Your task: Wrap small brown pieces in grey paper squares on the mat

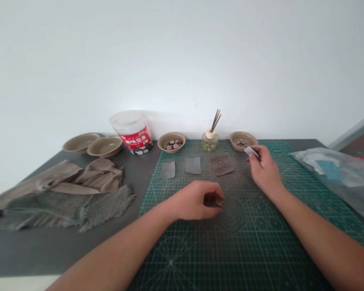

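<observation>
My left hand (202,200) is over the middle of the green cutting mat (194,242), its thumb and fingers pinched on a small brownish piece (220,203). To the right, my right hand (262,165) grips a small pale card (251,152), close in front of a bowl (244,141) with small pieces in it. Behind my left hand, two grey squares (168,170) (193,165) and a brown square with dark lines (221,165) lie in a row on the mat.
Along the wall stand a bowl of brown pieces (171,142), a reed diffuser (210,141), a tub with a red label (135,135) and two bowls (105,146). Cloths (79,182) lie at left, a plastic bag (336,169) at right.
</observation>
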`<control>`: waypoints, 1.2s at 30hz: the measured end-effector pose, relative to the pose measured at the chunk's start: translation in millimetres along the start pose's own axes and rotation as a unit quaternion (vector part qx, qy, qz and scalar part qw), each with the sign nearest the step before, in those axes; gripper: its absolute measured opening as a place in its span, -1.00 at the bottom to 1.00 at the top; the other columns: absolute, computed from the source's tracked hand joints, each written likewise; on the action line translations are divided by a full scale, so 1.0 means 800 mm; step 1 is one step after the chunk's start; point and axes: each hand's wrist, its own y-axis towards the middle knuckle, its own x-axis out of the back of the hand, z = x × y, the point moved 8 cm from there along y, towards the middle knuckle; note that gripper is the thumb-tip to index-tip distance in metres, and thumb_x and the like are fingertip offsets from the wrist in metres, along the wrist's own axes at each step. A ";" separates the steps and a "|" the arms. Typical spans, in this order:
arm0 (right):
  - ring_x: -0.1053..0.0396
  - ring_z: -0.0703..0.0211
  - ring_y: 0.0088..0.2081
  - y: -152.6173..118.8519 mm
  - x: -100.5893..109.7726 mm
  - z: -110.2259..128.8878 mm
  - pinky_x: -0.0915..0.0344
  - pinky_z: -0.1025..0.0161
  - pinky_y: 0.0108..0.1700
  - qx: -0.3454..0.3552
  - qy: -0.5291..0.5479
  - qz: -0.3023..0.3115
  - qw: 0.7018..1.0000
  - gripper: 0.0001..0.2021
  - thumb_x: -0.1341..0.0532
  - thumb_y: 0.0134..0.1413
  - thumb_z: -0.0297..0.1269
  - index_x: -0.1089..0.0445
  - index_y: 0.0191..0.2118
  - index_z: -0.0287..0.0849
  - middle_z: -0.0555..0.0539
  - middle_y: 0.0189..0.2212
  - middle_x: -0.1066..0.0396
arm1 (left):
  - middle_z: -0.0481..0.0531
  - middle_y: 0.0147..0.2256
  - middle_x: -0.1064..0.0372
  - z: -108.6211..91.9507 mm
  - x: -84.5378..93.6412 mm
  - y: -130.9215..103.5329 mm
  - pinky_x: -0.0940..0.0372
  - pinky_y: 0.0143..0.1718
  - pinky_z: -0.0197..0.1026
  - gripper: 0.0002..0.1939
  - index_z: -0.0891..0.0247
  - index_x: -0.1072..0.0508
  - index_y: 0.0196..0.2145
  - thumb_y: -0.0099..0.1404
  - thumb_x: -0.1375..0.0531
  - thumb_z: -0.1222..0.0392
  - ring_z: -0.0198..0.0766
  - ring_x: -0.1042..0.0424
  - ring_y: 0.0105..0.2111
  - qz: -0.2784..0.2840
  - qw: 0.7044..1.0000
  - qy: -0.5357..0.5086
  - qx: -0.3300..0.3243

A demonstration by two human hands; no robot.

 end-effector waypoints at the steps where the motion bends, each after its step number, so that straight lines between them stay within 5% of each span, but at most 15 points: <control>1: -0.42 -0.10 0.00 -0.001 -0.004 0.006 -0.33 -0.06 0.05 0.030 -0.057 0.007 0.998 -0.64 -0.06 0.31 -0.18 -0.26 0.15 -0.15 -0.25 0.04 -0.42 | -0.02 -0.32 -0.49 -0.002 0.000 0.000 -0.29 -0.35 -0.29 -0.82 0.25 -0.48 -0.23 0.15 -0.29 0.30 -0.32 -0.42 -0.38 0.003 1.000 0.013 -0.005; 3: -0.27 -0.22 0.16 -0.008 -0.021 0.013 -0.24 -0.17 0.12 0.066 -0.166 0.051 0.983 -0.59 -0.05 0.30 -0.23 -0.23 0.22 -0.18 -0.33 0.21 -0.26 | -0.04 -0.34 -0.48 -0.006 -0.001 0.000 -0.27 -0.37 -0.30 -0.83 0.24 -0.49 -0.26 0.14 -0.30 0.30 -0.33 -0.40 -0.40 0.012 0.999 0.038 -0.012; 7: -0.19 -0.39 0.16 -0.024 -0.045 0.013 -0.23 -0.29 0.03 0.056 -0.322 0.097 0.940 -0.57 -0.07 0.29 -0.24 -0.27 0.24 -0.08 -0.29 0.37 0.01 | -0.05 -0.35 -0.48 -0.009 -0.004 0.000 -0.26 -0.38 -0.31 -0.84 0.23 -0.50 -0.27 0.13 -0.30 0.29 -0.33 -0.39 -0.41 0.026 0.997 0.068 -0.017; 16: -0.29 -0.23 0.00 -0.032 -0.034 0.028 -0.20 -0.07 -0.06 0.073 -0.349 0.074 0.931 -0.67 -0.06 0.31 -0.18 -0.36 0.08 -0.16 -0.32 0.11 -0.28 | -0.07 -0.38 -0.47 -0.017 -0.003 -0.001 -0.24 -0.40 -0.31 -0.84 0.23 -0.50 -0.30 0.11 -0.29 0.34 -0.33 -0.39 -0.42 0.022 0.996 0.088 -0.026; 21: -0.28 -0.27 0.00 -0.036 -0.042 0.028 -0.13 -0.15 -0.04 0.062 -0.363 0.090 0.925 -0.67 -0.08 0.27 -0.21 -0.38 0.07 -0.15 -0.30 0.12 -0.34 | -0.08 -0.37 -0.46 -0.014 -0.005 -0.001 -0.24 -0.39 -0.31 -0.85 0.22 -0.48 -0.30 0.12 -0.30 0.32 -0.33 -0.39 -0.41 0.032 0.995 0.095 -0.022; 25: -0.18 -0.24 0.18 -0.042 -0.055 0.047 -0.01 -0.19 0.12 0.127 -0.323 0.127 0.929 -0.57 -0.12 0.20 -0.26 -0.33 0.18 -0.09 -0.23 0.25 -0.27 | -0.07 -0.37 -0.46 -0.011 -0.005 -0.001 -0.25 -0.39 -0.30 -0.85 0.22 -0.48 -0.29 0.13 -0.29 0.31 -0.33 -0.39 -0.42 0.031 0.995 0.091 -0.018; 28: -0.20 -0.19 0.19 -0.046 -0.071 0.053 0.04 -0.19 0.17 0.158 -0.292 0.177 0.927 -0.52 -0.13 0.24 -0.12 -0.28 0.24 -0.09 -0.23 0.24 -0.29 | -0.06 -0.36 -0.47 -0.010 -0.004 -0.001 -0.26 -0.37 -0.29 -0.85 0.22 -0.49 -0.28 0.14 -0.29 0.28 -0.32 -0.40 -0.41 0.034 0.995 0.088 -0.018; 32: -0.27 -0.23 0.13 -0.038 -0.079 0.049 0.02 -0.21 0.13 0.160 -0.297 0.188 0.922 -0.53 -0.12 0.29 0.07 -0.37 0.18 -0.07 -0.24 0.17 -0.37 | -0.05 -0.34 -0.47 -0.003 -0.002 -0.001 -0.28 -0.37 -0.29 -0.83 0.23 -0.48 -0.24 0.16 -0.29 0.24 -0.32 -0.41 -0.40 0.029 0.998 0.063 -0.003; 36: -0.35 -0.17 0.07 -0.037 -0.082 0.059 -0.02 -0.15 0.12 0.216 -0.295 0.186 0.912 -0.63 -0.12 0.33 -0.01 -0.46 0.07 -0.10 -0.22 0.07 -0.47 | -0.06 -0.36 -0.45 0.006 -0.001 0.001 -0.28 -0.38 -0.30 -0.82 0.24 -0.46 -0.23 0.18 -0.29 0.22 -0.33 -0.40 -0.41 0.023 0.999 0.035 0.014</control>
